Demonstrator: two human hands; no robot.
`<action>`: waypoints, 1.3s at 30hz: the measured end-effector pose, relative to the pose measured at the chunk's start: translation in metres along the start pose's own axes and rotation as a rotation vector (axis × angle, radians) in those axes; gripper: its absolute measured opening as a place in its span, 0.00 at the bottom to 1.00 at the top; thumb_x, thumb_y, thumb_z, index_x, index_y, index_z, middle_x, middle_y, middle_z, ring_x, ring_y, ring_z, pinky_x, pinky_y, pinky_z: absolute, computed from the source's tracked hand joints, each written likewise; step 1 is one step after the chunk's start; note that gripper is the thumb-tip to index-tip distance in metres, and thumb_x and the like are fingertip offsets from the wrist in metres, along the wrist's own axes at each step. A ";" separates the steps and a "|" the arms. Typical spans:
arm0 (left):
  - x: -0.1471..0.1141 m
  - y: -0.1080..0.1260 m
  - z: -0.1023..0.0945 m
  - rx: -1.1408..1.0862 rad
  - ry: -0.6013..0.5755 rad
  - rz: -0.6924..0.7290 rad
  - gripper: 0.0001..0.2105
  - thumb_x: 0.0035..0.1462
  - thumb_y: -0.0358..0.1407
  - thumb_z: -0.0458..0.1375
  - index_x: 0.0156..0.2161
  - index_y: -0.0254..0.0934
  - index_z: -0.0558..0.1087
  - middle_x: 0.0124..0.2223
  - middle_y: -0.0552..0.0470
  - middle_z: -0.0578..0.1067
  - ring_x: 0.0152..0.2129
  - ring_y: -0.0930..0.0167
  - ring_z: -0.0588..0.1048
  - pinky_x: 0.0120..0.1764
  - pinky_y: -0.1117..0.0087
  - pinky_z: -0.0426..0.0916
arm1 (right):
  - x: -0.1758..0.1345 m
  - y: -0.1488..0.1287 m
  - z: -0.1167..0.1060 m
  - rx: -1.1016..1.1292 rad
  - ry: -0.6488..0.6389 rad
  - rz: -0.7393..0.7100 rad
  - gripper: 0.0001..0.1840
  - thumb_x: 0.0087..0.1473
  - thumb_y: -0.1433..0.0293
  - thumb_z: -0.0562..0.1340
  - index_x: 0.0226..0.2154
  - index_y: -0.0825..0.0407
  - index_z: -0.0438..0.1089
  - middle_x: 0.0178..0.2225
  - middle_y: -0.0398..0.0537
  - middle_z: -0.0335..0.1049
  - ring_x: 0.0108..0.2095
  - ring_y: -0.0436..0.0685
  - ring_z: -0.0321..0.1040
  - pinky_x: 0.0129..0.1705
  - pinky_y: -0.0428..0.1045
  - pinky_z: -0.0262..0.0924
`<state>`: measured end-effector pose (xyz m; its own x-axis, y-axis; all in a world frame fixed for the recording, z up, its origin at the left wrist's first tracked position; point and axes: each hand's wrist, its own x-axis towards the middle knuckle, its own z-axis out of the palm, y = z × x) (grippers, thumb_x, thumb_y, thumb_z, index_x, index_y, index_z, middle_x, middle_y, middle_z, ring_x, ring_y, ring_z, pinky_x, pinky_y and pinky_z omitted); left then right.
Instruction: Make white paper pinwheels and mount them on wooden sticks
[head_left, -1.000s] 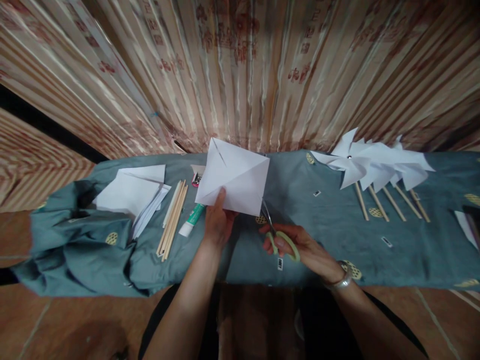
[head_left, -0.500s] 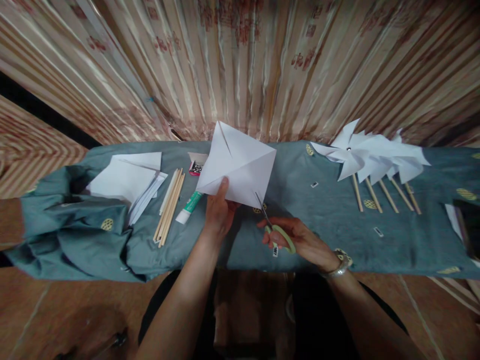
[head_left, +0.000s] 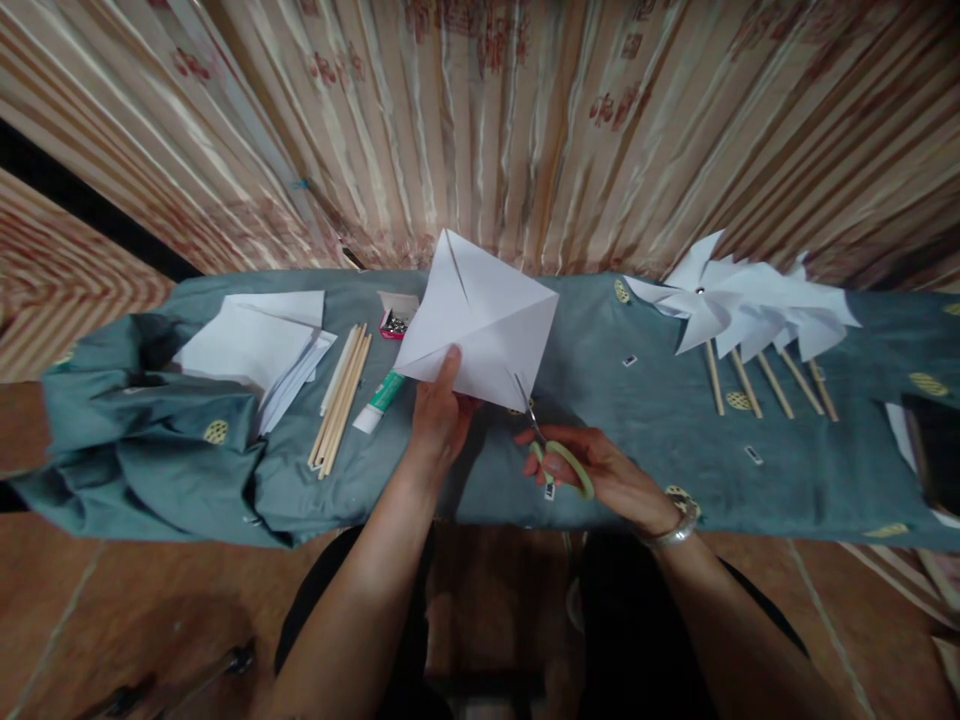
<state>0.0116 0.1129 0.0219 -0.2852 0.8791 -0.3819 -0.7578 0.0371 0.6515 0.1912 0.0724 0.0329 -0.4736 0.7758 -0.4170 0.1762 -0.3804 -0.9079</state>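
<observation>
A square sheet of white paper (head_left: 491, 320) with diagonal creases is pinched in my left hand (head_left: 441, 410), thumb on top and fingers underneath. One slit runs inward from its upper corner. My right hand (head_left: 592, 470) grips scissors with pale green handles (head_left: 571, 468). Their blades (head_left: 529, 408) meet the paper at its lower right corner, one of them lying over the sheet. Left of the paper are a small open box of metal pins (head_left: 394, 322) and a green and white glue tube (head_left: 379, 402).
Several wooden sticks (head_left: 341, 400) and a stack of white paper (head_left: 247, 345) lie on the left of the cloth-covered table (head_left: 465, 505). At the right, several white paper pinwheels (head_left: 739, 305) on sticks overlap. A dark object (head_left: 934, 450) rests at the far right edge; a striped curtain (head_left: 510, 150) hangs behind.
The scissor blades have barely shifted at the paper's lower right corner. Both hands keep their grips, and the whole view has tilted slightly.
</observation>
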 end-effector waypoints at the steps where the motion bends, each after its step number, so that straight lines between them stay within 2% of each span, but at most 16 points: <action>1: 0.000 0.000 0.000 -0.005 -0.004 0.003 0.09 0.56 0.30 0.60 0.44 0.38 0.75 0.37 0.52 0.79 0.28 0.74 0.77 0.35 0.75 0.73 | 0.000 0.000 0.000 -0.002 0.001 -0.002 0.24 0.46 0.56 0.68 0.42 0.55 0.74 0.30 0.47 0.73 0.28 0.52 0.69 0.29 0.47 0.64; 8: -0.003 -0.001 0.001 0.007 -0.005 -0.013 0.10 0.56 0.31 0.61 0.44 0.37 0.74 0.37 0.52 0.79 0.29 0.75 0.77 0.39 0.74 0.73 | -0.001 0.002 0.001 0.030 0.007 0.004 0.22 0.45 0.58 0.69 0.39 0.54 0.75 0.29 0.46 0.74 0.27 0.52 0.68 0.28 0.46 0.64; 18: -0.004 0.000 0.001 0.018 -0.005 -0.019 0.12 0.56 0.32 0.61 0.47 0.38 0.74 0.38 0.52 0.80 0.29 0.74 0.77 0.37 0.74 0.73 | -0.001 0.005 0.000 0.040 -0.010 -0.034 0.23 0.47 0.57 0.68 0.41 0.55 0.75 0.28 0.45 0.73 0.25 0.49 0.66 0.25 0.45 0.61; 26: -0.006 0.004 0.002 0.007 0.016 -0.032 0.12 0.56 0.31 0.61 0.46 0.37 0.74 0.36 0.52 0.80 0.29 0.74 0.78 0.39 0.73 0.73 | 0.000 0.010 0.002 0.083 -0.012 -0.064 0.22 0.45 0.57 0.70 0.39 0.54 0.76 0.24 0.43 0.70 0.22 0.47 0.62 0.22 0.43 0.55; 33: -0.007 0.005 0.002 -0.001 0.008 -0.001 0.10 0.57 0.29 0.60 0.45 0.37 0.74 0.39 0.52 0.80 0.30 0.74 0.78 0.35 0.76 0.72 | -0.001 0.011 0.003 0.094 -0.026 -0.044 0.23 0.44 0.55 0.70 0.39 0.53 0.74 0.22 0.40 0.67 0.21 0.46 0.59 0.23 0.43 0.53; 39: -0.009 0.005 0.001 -0.004 0.004 0.005 0.11 0.58 0.29 0.58 0.46 0.37 0.74 0.39 0.52 0.80 0.30 0.75 0.77 0.35 0.76 0.72 | -0.002 0.015 0.004 0.100 -0.043 -0.062 0.24 0.45 0.55 0.69 0.39 0.54 0.73 0.21 0.38 0.64 0.21 0.45 0.58 0.24 0.43 0.52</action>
<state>0.0108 0.1060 0.0290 -0.2917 0.8773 -0.3811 -0.7587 0.0304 0.6507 0.1913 0.0635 0.0204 -0.5180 0.7778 -0.3558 0.0591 -0.3825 -0.9221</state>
